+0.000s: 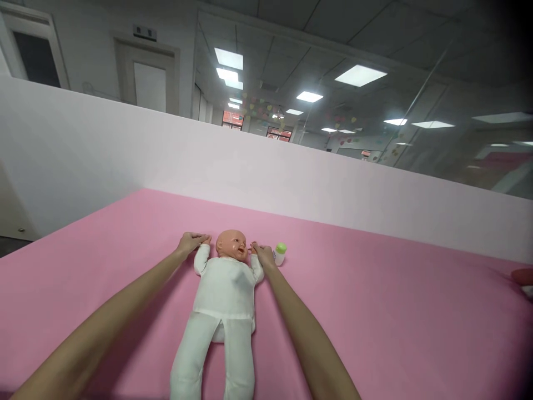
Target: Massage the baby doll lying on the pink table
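Note:
A baby doll [225, 289] in a white top and white trousers lies on its back on the pink surface [358, 294], its head away from me and its face turned to the right. Both its arms are raised beside the head. My left hand [190, 243] is closed on the doll's hand at the left of its head. On the other side, my right hand [264, 254] is closed on the doll's other hand. Just right of my right hand stands a small white bottle [279, 256] with a green cap.
A low white wall [250, 172] runs along the far side of the pink surface, with glass above its right part. At the right edge lies a red and white object [522, 278], partly cut off. A door [150, 83] is in the background.

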A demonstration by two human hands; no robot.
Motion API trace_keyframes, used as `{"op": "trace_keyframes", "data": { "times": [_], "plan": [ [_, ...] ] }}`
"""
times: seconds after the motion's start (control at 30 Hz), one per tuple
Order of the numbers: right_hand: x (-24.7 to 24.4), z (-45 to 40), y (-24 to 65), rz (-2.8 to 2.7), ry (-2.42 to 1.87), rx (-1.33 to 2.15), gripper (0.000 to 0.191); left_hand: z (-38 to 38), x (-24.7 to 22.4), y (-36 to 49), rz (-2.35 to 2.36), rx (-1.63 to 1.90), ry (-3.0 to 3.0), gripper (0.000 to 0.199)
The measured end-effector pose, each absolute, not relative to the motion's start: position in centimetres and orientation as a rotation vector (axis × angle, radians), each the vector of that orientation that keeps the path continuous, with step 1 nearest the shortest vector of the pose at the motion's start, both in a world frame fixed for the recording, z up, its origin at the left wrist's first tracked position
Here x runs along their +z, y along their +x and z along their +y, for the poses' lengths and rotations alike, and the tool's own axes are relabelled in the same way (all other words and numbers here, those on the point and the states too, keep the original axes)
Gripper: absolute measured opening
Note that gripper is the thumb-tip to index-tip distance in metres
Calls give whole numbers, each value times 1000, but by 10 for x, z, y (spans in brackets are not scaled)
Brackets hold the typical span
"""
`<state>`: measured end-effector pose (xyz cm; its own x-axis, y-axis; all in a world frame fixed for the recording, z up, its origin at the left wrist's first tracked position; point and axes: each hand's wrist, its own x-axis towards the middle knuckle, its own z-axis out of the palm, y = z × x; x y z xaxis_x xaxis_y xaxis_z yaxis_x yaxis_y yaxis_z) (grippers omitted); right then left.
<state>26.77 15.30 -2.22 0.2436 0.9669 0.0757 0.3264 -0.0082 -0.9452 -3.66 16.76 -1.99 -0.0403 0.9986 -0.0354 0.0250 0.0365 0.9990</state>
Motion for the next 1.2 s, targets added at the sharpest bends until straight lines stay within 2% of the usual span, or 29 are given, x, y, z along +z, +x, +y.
{"op": "trace_keyframes", "data": {
  "times": [0.1,0.2,0.3,0.43,0.5,0.67,0.8,0.87,1.03,1.2],
  "plan": [
    [-5,131,273,-1271,-1408,810,48,147,-2,-53,1168,1207,1245,59],
    [14,96,278,-1355,-1273,835,54,119,13,-73,1066,1128,1438,54],
    [29,53,285,-1587,-1223,878,48,85,26,-91,921,989,1627,37],
    [36,5,295,-1959,-1141,992,28,43,30,-103,688,700,1841,19],
    [31,-11,300,-2130,-1074,1036,26,29,23,-102,623,599,1905,18],
    [19,-28,308,-2302,-1050,1027,36,14,1,-94,546,526,1940,23],
    [26,-23,309,-2206,-1048,1097,31,17,7,-86,609,602,1907,22],
    [32,-12,306,-2071,-1065,1086,32,27,16,-79,695,749,1839,23],
    [40,43,288,-1533,-1135,870,49,74,28,-55,948,1279,1472,42],
    [16,105,275,-1280,-1291,829,39,126,14,-33,1155,1355,1214,56]
  ]
}}
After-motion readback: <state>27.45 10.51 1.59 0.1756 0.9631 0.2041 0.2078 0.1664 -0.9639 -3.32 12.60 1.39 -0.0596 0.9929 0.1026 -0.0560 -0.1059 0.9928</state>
